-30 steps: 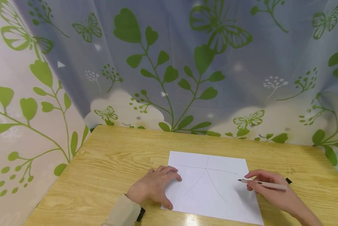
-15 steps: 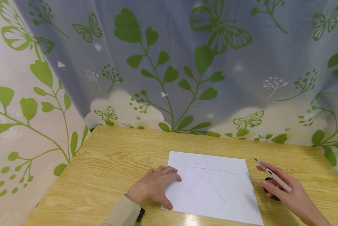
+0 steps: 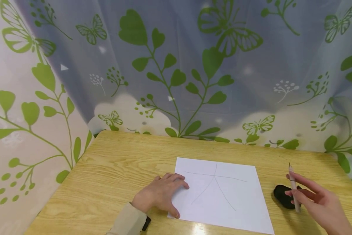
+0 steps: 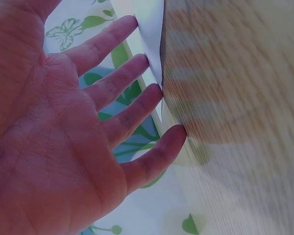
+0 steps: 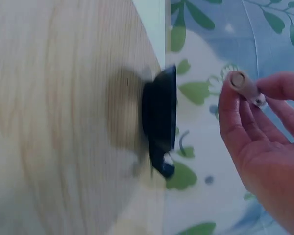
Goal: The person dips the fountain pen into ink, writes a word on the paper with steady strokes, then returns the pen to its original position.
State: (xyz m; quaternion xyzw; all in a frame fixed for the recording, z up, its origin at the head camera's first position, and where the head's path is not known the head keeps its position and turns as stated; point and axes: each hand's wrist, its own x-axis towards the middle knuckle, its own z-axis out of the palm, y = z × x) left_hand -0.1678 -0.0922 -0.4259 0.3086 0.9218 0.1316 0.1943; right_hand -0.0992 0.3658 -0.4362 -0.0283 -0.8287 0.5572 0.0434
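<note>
A white sheet of paper (image 3: 249, 205) lies on the table with thin dark strokes on it: a long crossbar, a short upright above, and two legs spreading below. My left hand (image 3: 161, 192) rests spread over its left edge; in the left wrist view several fingertips (image 4: 154, 93) meet the paper's edge and the tabletop. To the right of the sheet, my right hand (image 3: 323, 202) pinches a slim pale pen (image 3: 294, 189), its dark tip pointing up and away. The pen overlaps a small black dish (image 3: 281, 195), which shows a short handle in the right wrist view.
The wood-grain table (image 3: 111, 182) extends to the left of and behind the paper. A blue and white curtain (image 3: 176, 81) with green leaves and butterflies hangs at its back, and a similar pale one (image 3: 23, 137) at the left.
My right hand has moved rightward off the paper with the pen, whose tip has swung from pointing left to pointing away. The black dish has come into view. My left hand keeps still.
</note>
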